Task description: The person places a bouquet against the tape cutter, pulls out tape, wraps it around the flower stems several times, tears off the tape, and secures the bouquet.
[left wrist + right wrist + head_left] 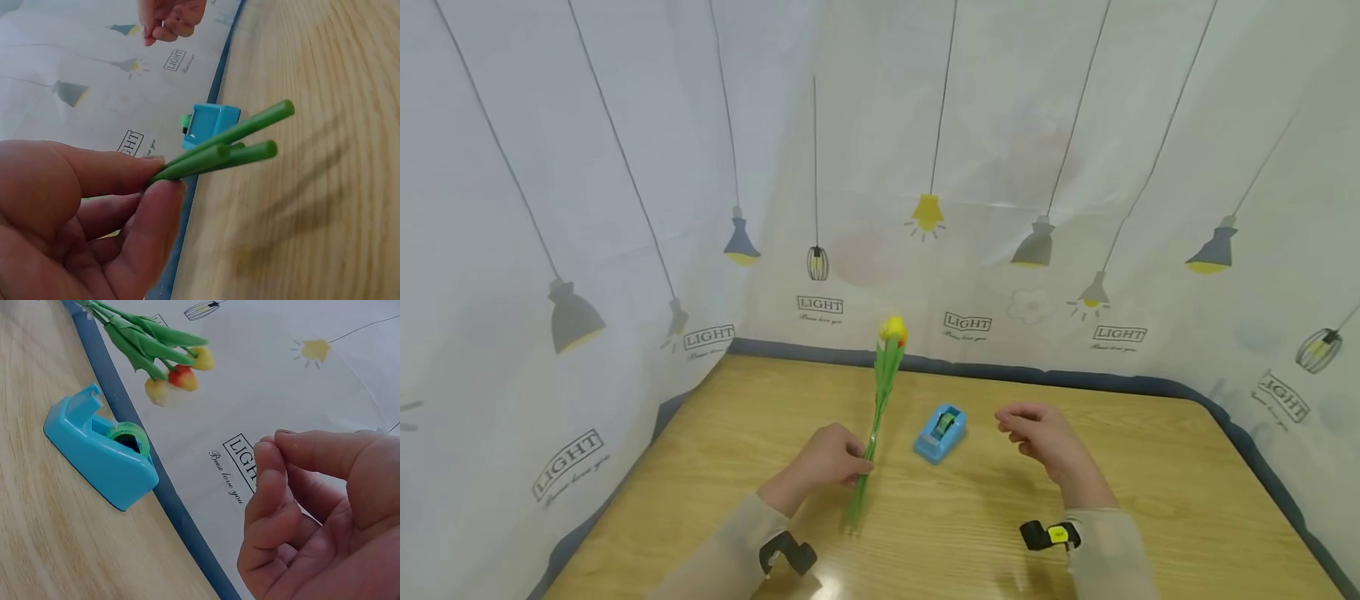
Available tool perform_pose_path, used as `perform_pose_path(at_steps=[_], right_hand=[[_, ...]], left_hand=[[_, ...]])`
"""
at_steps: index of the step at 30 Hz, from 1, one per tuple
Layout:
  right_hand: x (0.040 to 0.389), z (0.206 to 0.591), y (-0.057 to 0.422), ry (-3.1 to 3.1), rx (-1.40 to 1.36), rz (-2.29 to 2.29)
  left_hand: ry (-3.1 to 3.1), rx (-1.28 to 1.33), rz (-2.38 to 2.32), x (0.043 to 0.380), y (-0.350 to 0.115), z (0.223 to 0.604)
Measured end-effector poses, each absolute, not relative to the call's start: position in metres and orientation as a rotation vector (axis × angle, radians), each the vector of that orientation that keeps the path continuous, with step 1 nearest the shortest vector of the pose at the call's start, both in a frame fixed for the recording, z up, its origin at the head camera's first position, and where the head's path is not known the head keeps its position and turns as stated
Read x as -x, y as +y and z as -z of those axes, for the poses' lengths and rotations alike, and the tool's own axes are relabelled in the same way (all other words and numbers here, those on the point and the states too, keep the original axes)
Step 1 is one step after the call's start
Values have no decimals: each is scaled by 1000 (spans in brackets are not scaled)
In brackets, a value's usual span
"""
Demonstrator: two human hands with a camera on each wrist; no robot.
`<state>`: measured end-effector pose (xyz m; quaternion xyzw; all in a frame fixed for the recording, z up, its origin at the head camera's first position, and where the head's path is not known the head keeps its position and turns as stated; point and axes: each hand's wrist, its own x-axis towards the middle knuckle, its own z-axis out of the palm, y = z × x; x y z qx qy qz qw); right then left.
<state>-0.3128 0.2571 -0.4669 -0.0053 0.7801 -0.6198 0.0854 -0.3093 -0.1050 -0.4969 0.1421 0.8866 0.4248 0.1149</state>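
A small bunch of tulips [886,367] with green leaves leans up and away over the table. Its stems are pinched near their lower ends between the thumb and forefinger of my left hand [833,457]. In the left wrist view the cut ends of the stems [250,128] stick out past the fingertips. Yellow and red-yellow heads [182,377] show in the right wrist view. My right hand [1043,433] hovers to the right with fingers curled, thumb tip against forefinger, nothing visible in the pinch. Between the hands sits a blue tape dispenser [931,448] with a green roll.
The wooden table [925,533] is bordered at the back and sides by a dark blue edge [992,369]. Behind it hangs a pale curtain [880,125] printed with lamps and lettering. A small black device is strapped on each sleeve.
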Motion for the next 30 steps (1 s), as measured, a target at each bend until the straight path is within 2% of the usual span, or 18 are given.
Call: perform_pose_path(at_steps=[6, 14, 30], right_hand=[[315, 474, 259, 2318, -88, 1832], [317, 480, 261, 2321, -128, 1837], [323, 499, 265, 2268, -165, 1854]], left_hand=[[2696, -391, -1088, 311, -110, 506], [2702, -314, -1113, 318, -112, 524], [2673, -319, -1221, 312, -100, 531]])
